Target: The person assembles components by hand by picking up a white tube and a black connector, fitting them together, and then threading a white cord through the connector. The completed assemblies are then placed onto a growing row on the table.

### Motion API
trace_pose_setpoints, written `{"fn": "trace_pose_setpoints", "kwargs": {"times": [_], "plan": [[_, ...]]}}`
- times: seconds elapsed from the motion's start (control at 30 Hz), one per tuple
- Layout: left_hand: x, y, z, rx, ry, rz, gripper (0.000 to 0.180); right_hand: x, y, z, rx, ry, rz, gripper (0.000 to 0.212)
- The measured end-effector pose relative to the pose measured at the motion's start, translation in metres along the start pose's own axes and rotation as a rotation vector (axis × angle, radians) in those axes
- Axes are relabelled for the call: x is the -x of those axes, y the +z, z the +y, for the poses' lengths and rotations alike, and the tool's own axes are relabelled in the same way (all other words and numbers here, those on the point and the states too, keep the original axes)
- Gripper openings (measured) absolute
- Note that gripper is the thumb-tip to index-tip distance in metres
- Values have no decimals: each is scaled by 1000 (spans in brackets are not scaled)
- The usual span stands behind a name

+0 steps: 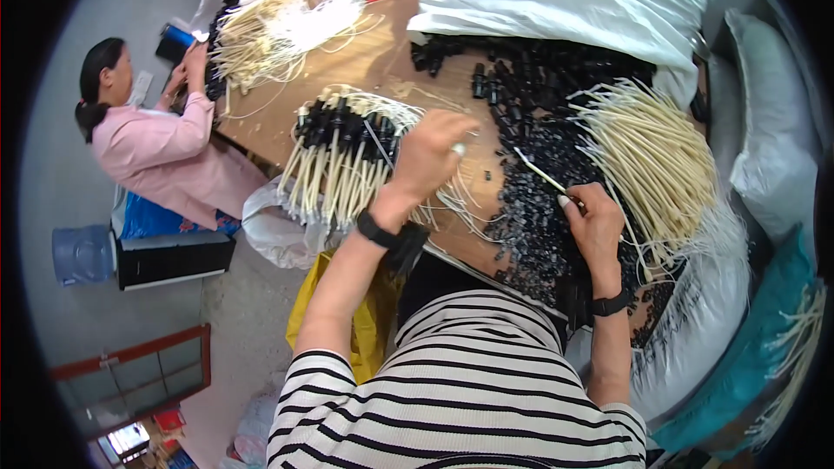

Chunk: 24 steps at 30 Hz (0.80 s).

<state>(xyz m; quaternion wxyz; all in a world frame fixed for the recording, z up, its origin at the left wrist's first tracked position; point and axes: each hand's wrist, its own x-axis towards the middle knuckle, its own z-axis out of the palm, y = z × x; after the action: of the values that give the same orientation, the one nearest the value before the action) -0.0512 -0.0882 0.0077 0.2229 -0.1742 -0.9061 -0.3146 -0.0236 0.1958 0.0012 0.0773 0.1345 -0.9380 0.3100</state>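
Note:
My right hand [597, 224] pinches a thin cream-coloured tube [546, 175] between thumb and fingers, its pale tip pointing up and to the left over the small black parts. My left hand [434, 152] is raised above the table, its fingers curled together. Whatever the left fingers hold, if anything, is too small to make out. Beside the left wrist lies a bundle of cream tubes with black fittings [334, 152] on their ends. A heap of small black plastic pieces [543, 226] spreads between my hands, and a large bundle of cream tubes [665, 169] lies right of it.
A white sack [556, 0] spills black fittings [521, 78] at the back of the wooden table [360, 69]. Another tube bundle [269, 35] lies far left, by a co-worker in a pink top [165, 143]. Stuffed sacks [773, 113] stand right; a yellow bag [317, 300] hangs near my left arm.

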Motion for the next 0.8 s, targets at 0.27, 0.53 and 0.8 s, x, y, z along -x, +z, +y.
{"fn": "trace_pose_setpoints", "kwargs": {"times": [0.27,0.53,0.8], "plan": [[-29,89,-24,-220,102,-273,29,16,-17,25,283,60,-24,6],[-4,57,4,479,-326,-419,37,18,-18,19,-206,-72,69,20],[15,53,15,256,184,-449,40,25,-9,-6,-135,-211,-111,10]]}}
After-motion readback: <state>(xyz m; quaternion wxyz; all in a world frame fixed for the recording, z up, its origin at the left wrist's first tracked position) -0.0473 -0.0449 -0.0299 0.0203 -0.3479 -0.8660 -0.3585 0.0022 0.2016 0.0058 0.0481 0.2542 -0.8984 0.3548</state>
